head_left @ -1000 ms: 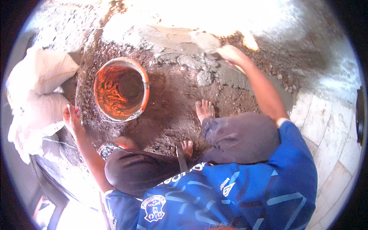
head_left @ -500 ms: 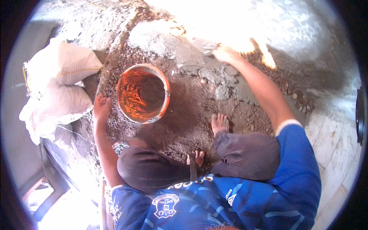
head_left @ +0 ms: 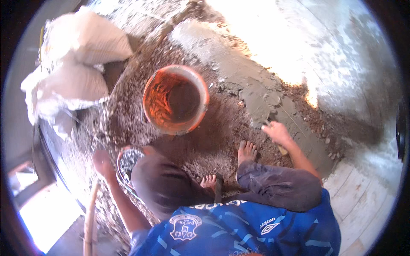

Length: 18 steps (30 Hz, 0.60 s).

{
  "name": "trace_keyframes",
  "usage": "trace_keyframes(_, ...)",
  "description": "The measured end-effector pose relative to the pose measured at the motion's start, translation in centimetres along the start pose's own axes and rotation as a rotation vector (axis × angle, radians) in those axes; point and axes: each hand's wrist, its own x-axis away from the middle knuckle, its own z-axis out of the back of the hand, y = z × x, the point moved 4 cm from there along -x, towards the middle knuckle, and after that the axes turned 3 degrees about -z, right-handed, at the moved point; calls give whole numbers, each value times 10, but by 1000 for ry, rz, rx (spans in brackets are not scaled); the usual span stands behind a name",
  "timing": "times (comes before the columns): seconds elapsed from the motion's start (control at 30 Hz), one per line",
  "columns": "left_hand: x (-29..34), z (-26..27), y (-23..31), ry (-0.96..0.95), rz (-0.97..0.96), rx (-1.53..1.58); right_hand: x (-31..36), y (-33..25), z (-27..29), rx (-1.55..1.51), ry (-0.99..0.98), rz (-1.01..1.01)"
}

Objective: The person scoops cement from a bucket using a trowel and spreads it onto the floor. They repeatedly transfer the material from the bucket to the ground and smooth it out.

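Observation:
My right hand (head_left: 278,133) is closed around a trowel (head_left: 282,149); the end of its wooden handle shows below my fist. Its tip points away from me at the strip of wet grey mortar (head_left: 250,83), and little of the blade can be seen. My left hand (head_left: 102,163), smeared by motion, hovers at the left beside a small bucket of grey gravel (head_left: 128,164); its fingers cannot be made out. Between my hands and farther off stands an orange bucket (head_left: 204,104), mortar-smeared inside, with dark grey stuff at its bottom.
White woven sacks (head_left: 87,40) lie full at the far left. Around my bare feet (head_left: 247,151) is rough gravelly soil (head_left: 205,153). Pale floor planks (head_left: 358,192) lie at the right, and a curved wooden stick (head_left: 90,217) stands near my left forearm. Glare washes out the far side.
My right hand has drawn back toward me along the mortar with the trowel. My left hand has moved back from beside the orange bucket. The whole view has shifted.

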Motion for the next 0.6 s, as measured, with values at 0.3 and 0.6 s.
trace_keyframes(0.3,71,119,-99,234,253,-476,40,-32,18,295,-105,320)
trace_keyframes(0.6,152,68,-160,187,950,303,68,-211,80,436,-26,556)
